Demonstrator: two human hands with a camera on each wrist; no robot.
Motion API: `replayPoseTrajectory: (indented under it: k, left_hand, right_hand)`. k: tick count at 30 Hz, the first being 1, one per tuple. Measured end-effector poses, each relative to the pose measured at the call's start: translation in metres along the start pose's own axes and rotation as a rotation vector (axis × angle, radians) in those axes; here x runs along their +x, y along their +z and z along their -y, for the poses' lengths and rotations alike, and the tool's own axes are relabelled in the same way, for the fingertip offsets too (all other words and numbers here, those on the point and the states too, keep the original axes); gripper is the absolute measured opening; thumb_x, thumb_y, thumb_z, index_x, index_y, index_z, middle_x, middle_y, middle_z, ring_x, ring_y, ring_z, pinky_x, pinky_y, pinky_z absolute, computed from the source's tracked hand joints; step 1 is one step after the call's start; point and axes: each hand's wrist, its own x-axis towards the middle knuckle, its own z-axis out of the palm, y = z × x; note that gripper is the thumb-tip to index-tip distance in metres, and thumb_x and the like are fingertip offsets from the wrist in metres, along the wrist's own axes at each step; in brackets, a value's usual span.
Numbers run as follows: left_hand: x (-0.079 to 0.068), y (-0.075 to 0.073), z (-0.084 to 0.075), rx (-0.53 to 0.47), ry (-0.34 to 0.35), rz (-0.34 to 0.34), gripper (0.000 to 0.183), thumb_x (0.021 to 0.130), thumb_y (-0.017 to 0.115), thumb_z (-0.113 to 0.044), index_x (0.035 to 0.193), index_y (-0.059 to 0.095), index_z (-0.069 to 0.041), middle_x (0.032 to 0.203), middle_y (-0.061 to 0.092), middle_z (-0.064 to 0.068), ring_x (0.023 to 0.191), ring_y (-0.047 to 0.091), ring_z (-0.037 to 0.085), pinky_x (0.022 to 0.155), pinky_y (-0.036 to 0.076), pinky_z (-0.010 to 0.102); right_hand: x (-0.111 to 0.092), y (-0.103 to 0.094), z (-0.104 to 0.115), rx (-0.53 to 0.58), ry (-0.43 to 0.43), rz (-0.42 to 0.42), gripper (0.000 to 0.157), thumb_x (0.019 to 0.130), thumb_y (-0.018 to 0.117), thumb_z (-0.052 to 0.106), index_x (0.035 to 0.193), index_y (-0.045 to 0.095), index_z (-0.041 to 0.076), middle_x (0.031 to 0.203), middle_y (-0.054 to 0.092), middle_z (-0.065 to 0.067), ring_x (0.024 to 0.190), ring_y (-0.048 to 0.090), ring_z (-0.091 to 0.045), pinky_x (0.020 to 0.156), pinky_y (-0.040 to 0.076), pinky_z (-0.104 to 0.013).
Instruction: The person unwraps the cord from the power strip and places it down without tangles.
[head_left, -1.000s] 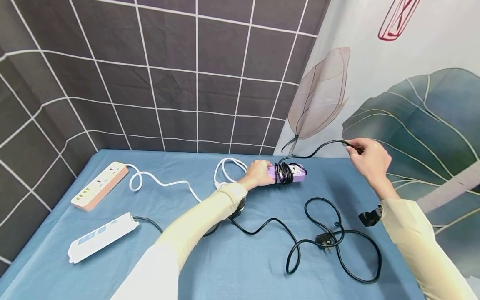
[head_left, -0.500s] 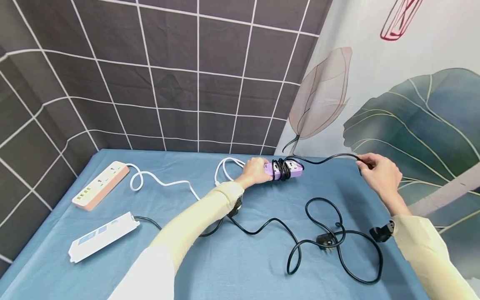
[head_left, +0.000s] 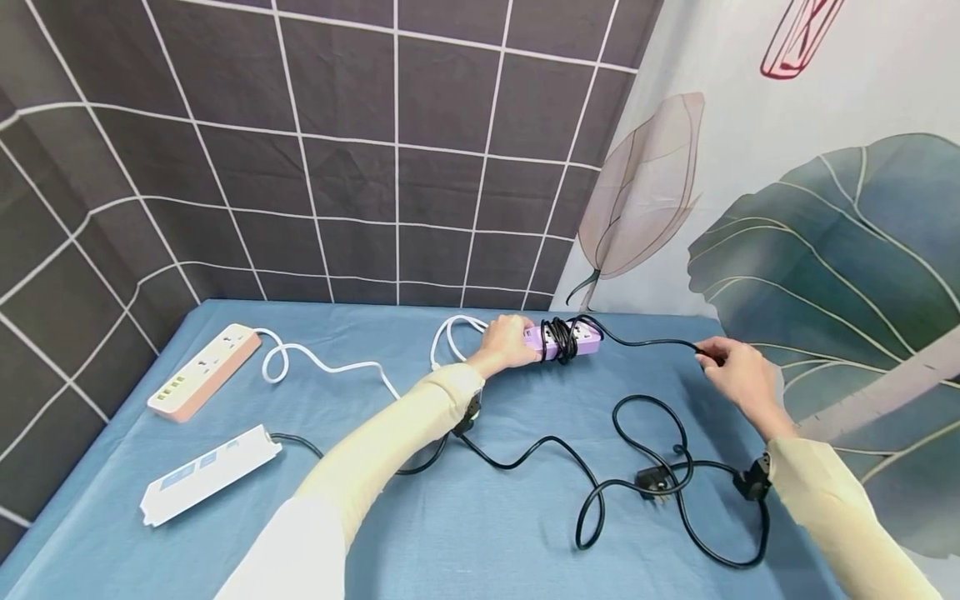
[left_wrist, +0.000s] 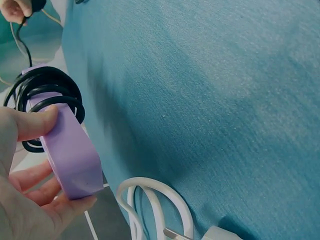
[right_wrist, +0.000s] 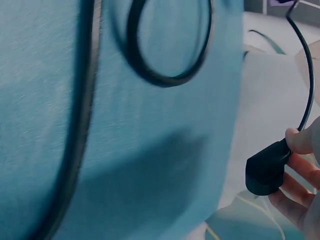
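Note:
Held in my left hand (head_left: 504, 343) is a purple power strip (left_wrist: 75, 155), gripped by one end with the thumb on top and the fingers beneath. Several turns of its black cord (head_left: 561, 340) are wound round the strip's middle. From these turns the cord runs rightward in a shallow sag to my right hand (head_left: 742, 379). There the thumb and fingers pinch the cord's end at a black plug (right_wrist: 266, 170), best seen in the right wrist view. Both hands are over the far part of the blue-covered table (head_left: 480, 533).
On the left lie a white-and-orange power strip (head_left: 202, 371) and a white one (head_left: 210, 477). A white cord (head_left: 341, 367) loops behind the left forearm. Another black cord (head_left: 588, 508) sprawls across the front right, beside a black plug (head_left: 651, 478). Tile-patterned cloth (head_left: 337, 167) hangs behind.
My right hand first went right and down, then back left and lower, so the cord between the hands dropped. The purple power strip shifted slightly left with my left hand.

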Motion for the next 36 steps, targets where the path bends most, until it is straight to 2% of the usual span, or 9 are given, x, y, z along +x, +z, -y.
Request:
replayPoseTrajectory:
  k: [5, 9, 13, 17, 20, 27, 36]
  left_hand:
    - [0.000, 0.001, 0.000, -0.009, 0.001, 0.007, 0.049, 0.071, 0.080, -0.030, 0.116, 0.069, -0.016, 0.102, 0.071, 0.006, 0.089, 0.065, 0.022, 0.072, 0.050, 0.030]
    - [0.003, 0.003, 0.001, -0.029, 0.000, 0.015, 0.047, 0.069, 0.080, -0.028, 0.113, 0.070, -0.015, 0.099, 0.071, 0.006, 0.086, 0.065, 0.022, 0.070, 0.050, 0.030]
    - [0.005, 0.008, 0.002, -0.035, 0.012, 0.006, 0.046, 0.066, 0.080, -0.030, 0.109, 0.070, -0.015, 0.093, 0.070, 0.005, 0.082, 0.064, 0.021, 0.065, 0.049, 0.029]
    - [0.003, 0.009, -0.001, -0.036, -0.011, 0.022, 0.048, 0.069, 0.080, -0.029, 0.114, 0.069, -0.015, 0.099, 0.071, 0.006, 0.089, 0.066, 0.023, 0.070, 0.050, 0.031]
    - [0.001, 0.010, -0.002, -0.030, -0.014, 0.016, 0.048, 0.069, 0.081, -0.029, 0.114, 0.070, -0.016, 0.100, 0.071, 0.005, 0.089, 0.066, 0.023, 0.070, 0.050, 0.031]
    - [0.000, 0.008, -0.002, -0.001, 0.012, 0.006, 0.044, 0.070, 0.080, -0.029, 0.111, 0.071, -0.016, 0.098, 0.072, 0.004, 0.088, 0.066, 0.022, 0.070, 0.050, 0.031]
    - [0.000, 0.008, -0.003, -0.003, 0.015, 0.014, 0.045, 0.070, 0.080, -0.030, 0.112, 0.071, -0.017, 0.098, 0.072, 0.003, 0.088, 0.066, 0.023, 0.071, 0.050, 0.031]
  right_hand:
    - [-0.003, 0.010, -0.008, -0.005, -0.081, 0.023, 0.014, 0.085, 0.068, 0.009, 0.098, 0.070, 0.002, 0.080, 0.069, -0.017, 0.061, 0.051, -0.021, 0.050, 0.031, -0.027]
    - [-0.004, 0.015, -0.010, -0.022, -0.140, 0.032, 0.014, 0.082, 0.071, 0.006, 0.096, 0.071, 0.003, 0.080, 0.069, -0.016, 0.064, 0.053, -0.024, 0.050, 0.033, -0.029]
    - [-0.005, 0.020, -0.008, -0.057, -0.163, 0.082, 0.014, 0.081, 0.072, 0.007, 0.095, 0.071, 0.006, 0.086, 0.070, -0.016, 0.073, 0.059, -0.030, 0.052, 0.041, -0.037]
    - [-0.007, 0.026, -0.007, -0.078, -0.160, 0.127, 0.013, 0.081, 0.072, 0.008, 0.094, 0.071, 0.008, 0.089, 0.070, -0.016, 0.081, 0.059, -0.034, 0.057, 0.045, -0.048]
    - [-0.008, 0.029, -0.006, -0.091, -0.186, 0.132, 0.010, 0.081, 0.072, 0.007, 0.091, 0.070, 0.007, 0.089, 0.070, -0.016, 0.082, 0.058, -0.035, 0.059, 0.046, -0.051]
    - [-0.009, 0.032, -0.002, -0.117, -0.258, 0.116, 0.010, 0.079, 0.074, 0.006, 0.088, 0.070, 0.007, 0.088, 0.070, -0.015, 0.081, 0.057, -0.032, 0.060, 0.047, -0.048]
    - [-0.005, 0.033, 0.001, -0.177, -0.278, 0.183, 0.016, 0.076, 0.077, 0.008, 0.091, 0.071, 0.007, 0.091, 0.071, -0.014, 0.083, 0.056, -0.031, 0.059, 0.048, -0.047]
